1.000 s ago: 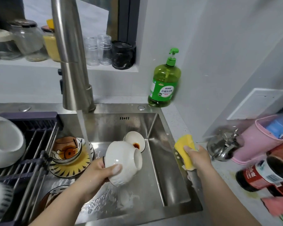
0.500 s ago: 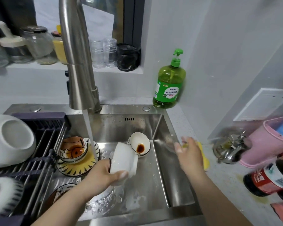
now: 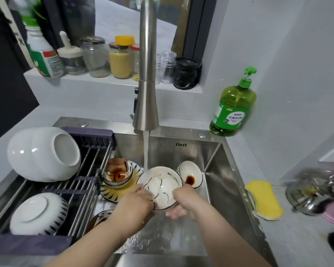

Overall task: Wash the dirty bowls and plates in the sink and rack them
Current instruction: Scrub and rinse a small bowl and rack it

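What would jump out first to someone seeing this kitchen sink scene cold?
The stream from the tall steel faucet pours into a white bowl held by the left hand and the right hand over the sink. Left of it, two white bowls lie upturned on the dish rack. On the right counter, a yellow sponge lies below a green soap bottle.

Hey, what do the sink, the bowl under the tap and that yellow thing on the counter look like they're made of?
The sink looks like brushed stainless steel: grey, with soft streaky reflections. The bowl held by both hands under the water seems to be glazed ceramic: glossy white with thin dark painted lines, though melamine cannot be ruled out. The yellow sponge looks like soft foam: matte, rounded, with a slightly pitted surface.
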The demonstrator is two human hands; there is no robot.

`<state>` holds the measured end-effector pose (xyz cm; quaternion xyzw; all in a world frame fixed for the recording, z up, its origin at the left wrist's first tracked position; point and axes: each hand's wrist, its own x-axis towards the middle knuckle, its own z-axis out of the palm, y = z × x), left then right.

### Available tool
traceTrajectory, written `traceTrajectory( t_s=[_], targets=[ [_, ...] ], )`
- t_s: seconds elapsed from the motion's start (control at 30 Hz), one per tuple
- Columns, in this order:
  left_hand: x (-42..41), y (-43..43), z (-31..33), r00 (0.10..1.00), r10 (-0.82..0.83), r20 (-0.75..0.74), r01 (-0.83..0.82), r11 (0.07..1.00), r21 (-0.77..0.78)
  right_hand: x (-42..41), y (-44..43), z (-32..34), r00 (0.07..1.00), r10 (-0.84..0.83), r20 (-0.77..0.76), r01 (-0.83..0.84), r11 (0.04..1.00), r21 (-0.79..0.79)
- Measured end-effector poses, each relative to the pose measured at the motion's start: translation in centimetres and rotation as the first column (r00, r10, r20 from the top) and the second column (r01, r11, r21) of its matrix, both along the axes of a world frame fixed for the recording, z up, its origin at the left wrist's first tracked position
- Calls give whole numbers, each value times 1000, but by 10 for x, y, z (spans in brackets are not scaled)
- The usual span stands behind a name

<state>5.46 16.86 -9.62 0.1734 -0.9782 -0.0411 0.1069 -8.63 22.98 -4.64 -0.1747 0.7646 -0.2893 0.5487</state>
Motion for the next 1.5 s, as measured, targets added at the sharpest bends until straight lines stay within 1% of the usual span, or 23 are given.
traceTrajectory(
  t_s=[0.1,0.13,0.17,0.2,0.23,0.27,0.3,0.33,0.37,0.43,0.5,0.6,0.67,0.73,0.83,0.9,1.0,1.1,1.17,1.23,1.33,1.4,1.5],
  targets=[
    [6,-1,-5,966,184,-183,-169,981,95,12,-12,-20,952,-272,142,290,949,-125],
    [8,2,-1,922,309,-232,-265,943,203,16,-17,-27,925,-328,190,359,919,-164],
    [10,7,0,847,464,-260,-332,843,422,20,-21,-34,899,-376,226,420,886,-197],
    [10,10,1,731,647,-217,-333,616,714,24,-25,-41,867,-426,260,482,850,-215],
    [7,13,2,630,772,-81,-218,275,936,28,-28,-45,833,-467,298,536,815,-221],
    [4,12,2,569,818,76,-80,-37,996,32,-32,-50,807,-497,318,573,790,-219],
    [-1,9,-1,535,826,180,12,-221,975,37,-35,-55,798,-510,320,588,777,-226],
    [-6,6,-4,529,813,243,49,-315,948,44,-39,-58,801,-515,304,587,774,-236],
    [-11,4,-5,521,810,268,54,-344,937,49,-41,-59,810,-511,289,578,778,-247],
    [-17,-2,-7,455,837,303,-28,-326,945,52,-44,-59,831,-513,216,554,800,-231],
    [-15,-9,-4,443,834,328,-138,-298,945,47,-41,-48,869,-475,137,493,854,-163],
    [-5,-27,1,524,785,329,-346,-157,925,31,-35,-38,957,-280,-71,274,958,-85],
    [-4,-33,4,545,782,302,-383,-88,920,27,-36,-35,962,-201,-187,182,977,-116],
    [-9,-27,7,475,838,268,-345,-102,933,32,-37,-35,942,-227,-246,193,969,-156],
    [-15,-14,9,371,889,267,-218,-196,956,46,-38,-35,936,-325,-132,299,936,-184],
    [-10,-20,5,430,856,286,-304,-161,939,44,-37,-37,954,-290,-77,276,949,-155],
    [-3,-39,3,539,795,279,-349,-90,933,33,-35,-39,960,-221,-169,199,970,-139],
    [-8,-33,5,527,808,263,-221,-169,961,35,-35,-40,943,-306,-128,280,942,-184],
    [-14,-25,3,521,813,262,-168,-204,965,43,-35,-46,949,-306,-78,295,947,-125],
    [-10,-25,2,553,782,288,-195,-215,957,43,-28,-50,971,-218,-95,208,973,-100],
    [0,-39,6,630,695,348,-312,-184,932,31,-27,-47,964,-220,-148,204,972,-116],
    [1,-42,5,633,699,332,-298,-176,938,29,-26,-47,957,-238,-166,215,966,-145],
    [-8,-29,2,575,759,305,-179,-247,952,42,-27,-45,946,-323,15,322,938,-129]
  ],
)
